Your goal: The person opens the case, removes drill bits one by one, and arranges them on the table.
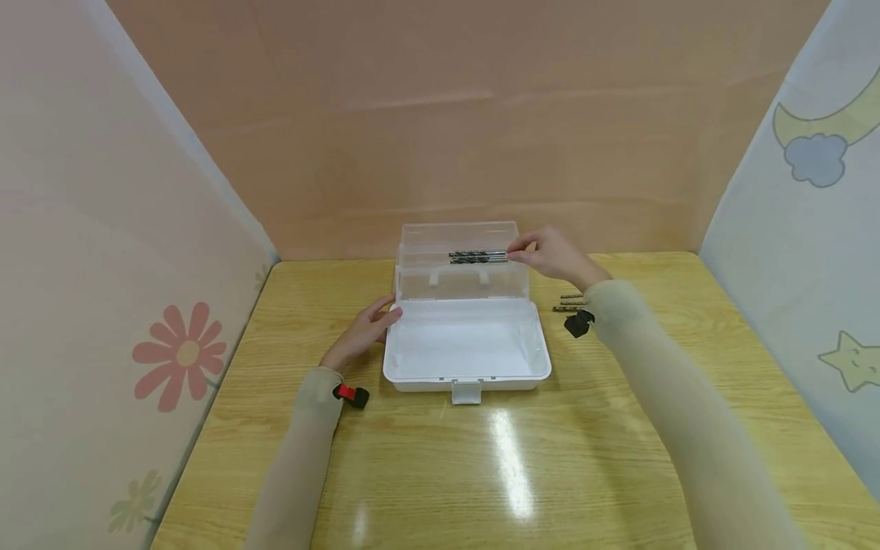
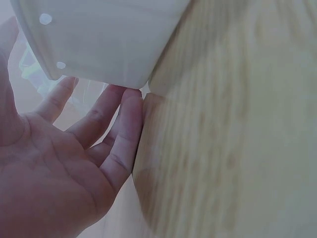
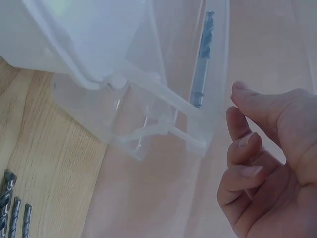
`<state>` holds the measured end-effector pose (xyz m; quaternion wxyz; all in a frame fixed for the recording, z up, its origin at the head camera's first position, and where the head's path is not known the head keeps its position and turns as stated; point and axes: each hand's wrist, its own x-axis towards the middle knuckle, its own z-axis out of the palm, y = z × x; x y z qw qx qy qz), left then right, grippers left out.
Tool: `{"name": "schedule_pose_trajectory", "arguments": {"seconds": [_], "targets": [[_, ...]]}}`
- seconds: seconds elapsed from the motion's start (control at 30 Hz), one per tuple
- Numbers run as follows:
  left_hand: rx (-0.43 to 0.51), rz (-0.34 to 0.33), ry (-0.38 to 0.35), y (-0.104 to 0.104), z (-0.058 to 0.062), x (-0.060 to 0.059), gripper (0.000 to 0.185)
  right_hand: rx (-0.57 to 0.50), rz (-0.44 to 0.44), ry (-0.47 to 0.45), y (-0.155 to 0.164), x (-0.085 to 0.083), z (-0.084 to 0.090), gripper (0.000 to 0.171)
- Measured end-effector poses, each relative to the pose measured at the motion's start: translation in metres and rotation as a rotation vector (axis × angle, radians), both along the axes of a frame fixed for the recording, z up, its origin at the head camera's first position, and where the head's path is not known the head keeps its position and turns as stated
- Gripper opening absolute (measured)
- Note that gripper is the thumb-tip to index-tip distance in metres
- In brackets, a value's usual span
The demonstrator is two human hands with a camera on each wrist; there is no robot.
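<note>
Bits (image 1: 477,260) lie in the clear tray (image 1: 421,258) of the opened box (image 1: 467,347). Just beside them the right hand (image 1: 552,254) is empty, fingers loosely bent; the left hand (image 1: 364,332), fingers loosely extended, touches the box's side. Three spare bits (image 1: 569,308) lie on the table (image 1: 426,473).

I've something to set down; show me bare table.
Bare: table in front of the white box, between left sleeve and right sleeve; also between left sleeve and flowered wall. Crowded: right of the box, around the loose drill bits.

Printed panels (image 1: 96,229) flanking the wooden table (image 1: 412,473) mark a screened booth (image 1: 447,153).
</note>
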<state>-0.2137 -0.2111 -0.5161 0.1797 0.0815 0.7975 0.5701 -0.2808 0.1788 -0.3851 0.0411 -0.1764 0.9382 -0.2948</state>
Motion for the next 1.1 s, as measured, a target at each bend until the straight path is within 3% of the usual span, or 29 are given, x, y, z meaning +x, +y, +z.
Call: {"name": "schedule_pose_trajectory", "arguments": {"seconds": [0.33, 0.8, 1.1], "targets": [[-0.008, -0.001, -0.003, 0.0, 0.001, 0.0, 0.067, 0.024, 0.026, -0.031, -0.007, -0.014, -0.01, 0.021], [-0.011, -0.001, -0.003, -0.001, -0.002, -0.001, 0.067, 0.041, 0.008, -0.132, -0.011, -0.018, -0.012, 0.022], [-0.006, -0.007, 0.0, -0.001, -0.002, 0.0, 0.066, 0.037, 0.033, -0.149, -0.012, -0.024, -0.014, 0.02]]}}
